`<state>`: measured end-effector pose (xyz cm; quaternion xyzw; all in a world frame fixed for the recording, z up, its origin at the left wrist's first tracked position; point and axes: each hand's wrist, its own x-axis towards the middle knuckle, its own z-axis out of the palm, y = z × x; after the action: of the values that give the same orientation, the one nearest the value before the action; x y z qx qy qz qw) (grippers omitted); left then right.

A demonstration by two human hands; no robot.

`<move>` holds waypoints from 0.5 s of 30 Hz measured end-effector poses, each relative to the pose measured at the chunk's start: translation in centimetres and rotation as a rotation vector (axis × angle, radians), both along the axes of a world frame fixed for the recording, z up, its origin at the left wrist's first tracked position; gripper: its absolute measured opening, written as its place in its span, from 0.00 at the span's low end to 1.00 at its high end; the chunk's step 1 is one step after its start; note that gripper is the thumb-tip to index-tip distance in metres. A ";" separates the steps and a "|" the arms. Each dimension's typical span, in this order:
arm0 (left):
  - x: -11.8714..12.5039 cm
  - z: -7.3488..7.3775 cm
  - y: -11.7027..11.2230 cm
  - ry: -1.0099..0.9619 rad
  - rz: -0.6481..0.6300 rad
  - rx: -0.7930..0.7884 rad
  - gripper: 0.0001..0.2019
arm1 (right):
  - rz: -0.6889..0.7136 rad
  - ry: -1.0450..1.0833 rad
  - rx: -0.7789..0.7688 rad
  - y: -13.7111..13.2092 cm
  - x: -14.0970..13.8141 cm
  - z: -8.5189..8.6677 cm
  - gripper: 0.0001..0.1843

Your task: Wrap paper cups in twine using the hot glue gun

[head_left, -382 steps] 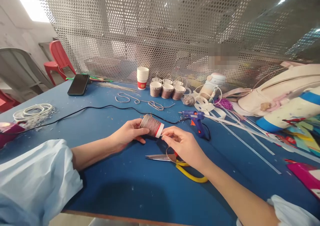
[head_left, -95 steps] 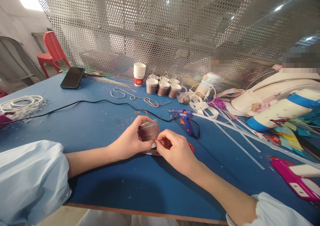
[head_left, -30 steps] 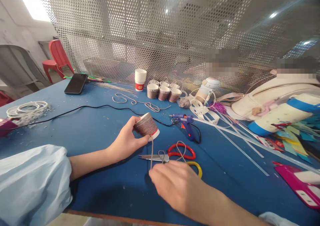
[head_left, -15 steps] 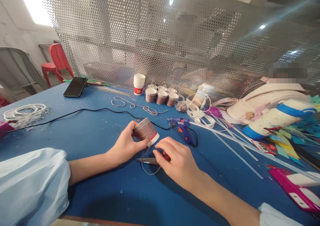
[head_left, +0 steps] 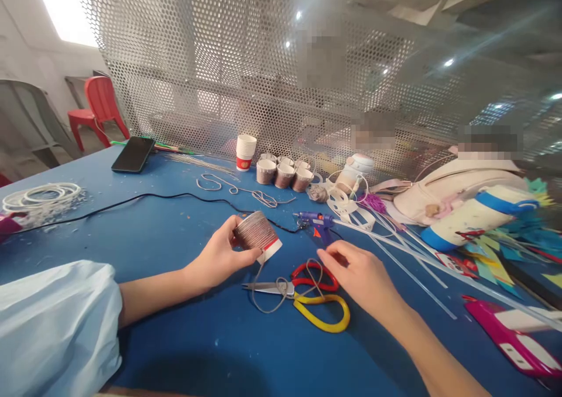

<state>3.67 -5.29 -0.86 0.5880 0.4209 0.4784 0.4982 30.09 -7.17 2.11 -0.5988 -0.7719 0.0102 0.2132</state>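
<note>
My left hand (head_left: 222, 253) grips a small paper cup (head_left: 259, 233) lying tilted on its side, its wall wrapped in grey-brown cord with a red and white band bare near one end. From the cup a loose cord end (head_left: 263, 310) trails down and loops over the scissors (head_left: 322, 327). These scissors, with one red and one yellow handle, lie on the table below the cup, blades pointing left. My right hand (head_left: 357, 274) is just below the blue glue gun (head_left: 321, 224), fingers loosely bent and nothing visible in them; its fingertips come close to the gun's handle.
Several cord-wrapped cups (head_left: 284, 174) stand at the back beside a stack of paper cups (head_left: 245, 153). A black cable (head_left: 144, 195) crosses the blue table. Clear glue sticks (head_left: 421, 280), a bottle (head_left: 474, 218) and a pink power strip (head_left: 504, 338) lie right; a phone (head_left: 133, 154) lies left.
My right hand has moved right and away from the cord, towards the glue gun, uncovering the scissors' handles. The left hand still holds the cup in nearly the same place.
</note>
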 end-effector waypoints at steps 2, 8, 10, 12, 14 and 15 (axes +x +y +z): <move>0.0 0.1 0.3 -0.078 -0.053 -0.075 0.17 | -0.194 -0.132 -0.092 0.8 2.2 0.1 0.20; 0.1 -0.1 0.8 -0.191 -0.146 -0.157 0.19 | -0.168 0.078 -0.305 5.2 4.2 0.0 0.23; 0.1 -0.3 0.8 -0.179 -0.157 -0.152 0.19 | -0.071 0.172 -0.340 6.7 3.5 -0.4 0.22; -0.1 -0.5 1.0 -0.142 -0.155 -0.135 0.19 | -0.059 0.211 -0.352 8.0 2.6 -1.1 0.22; -0.2 -0.6 1.2 -0.091 -0.140 -0.101 0.18 | -0.100 0.234 -0.350 8.8 2.0 -1.8 0.22; -0.3 -0.6 1.3 -0.066 -0.130 -0.081 0.18 | -0.120 0.252 -0.343 8.9 1.8 -2.1 0.22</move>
<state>3.40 -3.99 -1.49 0.5773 0.3841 0.4467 0.5654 31.85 1.77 0.02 -0.6653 -0.6891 0.2031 0.2033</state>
